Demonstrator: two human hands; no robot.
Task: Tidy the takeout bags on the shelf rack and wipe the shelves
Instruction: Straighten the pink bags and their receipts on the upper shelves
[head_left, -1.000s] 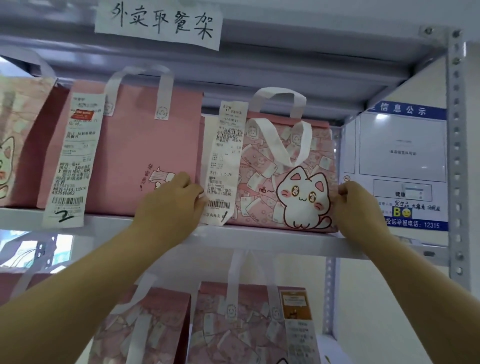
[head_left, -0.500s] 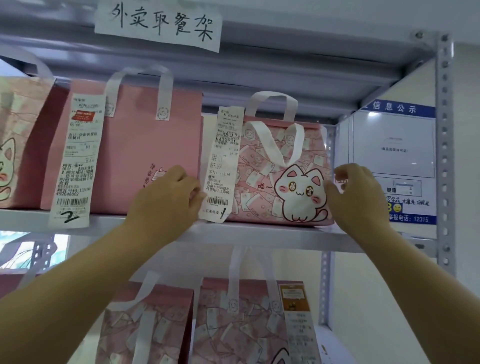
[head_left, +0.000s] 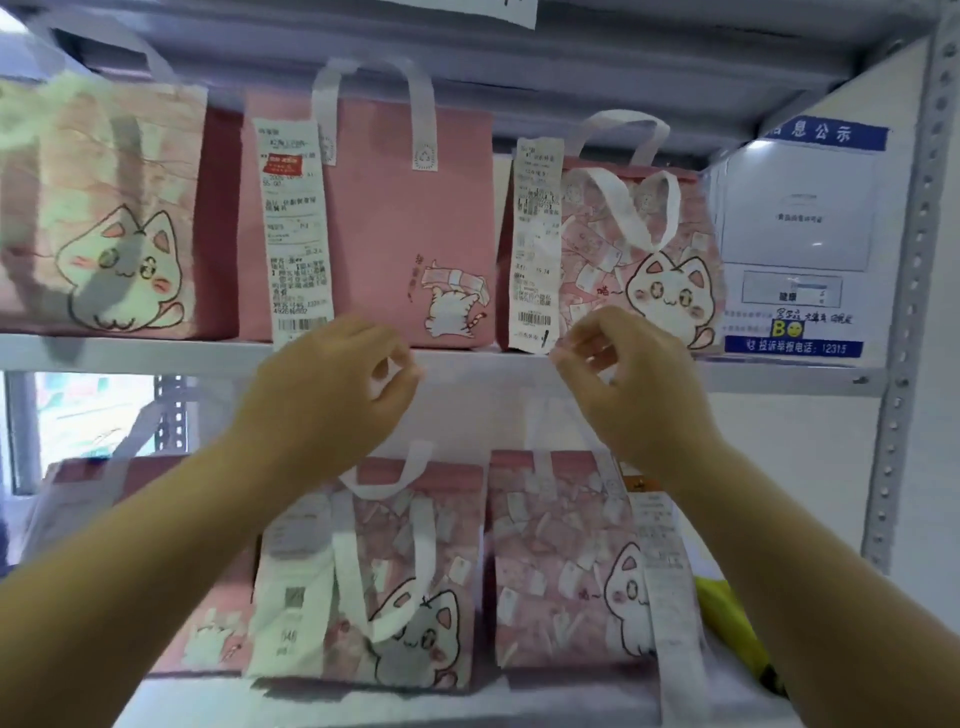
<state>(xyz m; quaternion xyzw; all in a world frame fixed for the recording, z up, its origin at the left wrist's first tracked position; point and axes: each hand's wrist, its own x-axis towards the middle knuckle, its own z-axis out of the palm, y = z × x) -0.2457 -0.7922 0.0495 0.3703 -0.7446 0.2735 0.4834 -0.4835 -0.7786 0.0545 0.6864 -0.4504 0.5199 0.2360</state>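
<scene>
Grey metal rack, perforated upright (head_left: 924, 260) on the right. The middle shelf (head_left: 130, 347) carried three takeout bags standing upright in a row. The pale cat bag (head_left: 98, 208) stood at left. The plain pink bag (head_left: 395, 218) stood just beside it, with a long receipt (head_left: 296, 228) on its front. The patterned cat bag (head_left: 623, 249) stood at right, also with a receipt. The lower shelf (head_left: 208, 696) held the centre cat bag (head_left: 374, 587) and the right cat bag (head_left: 561, 561) side by side. A yellow item (head_left: 727, 623) lay further right, too blurred to identify.
</scene>
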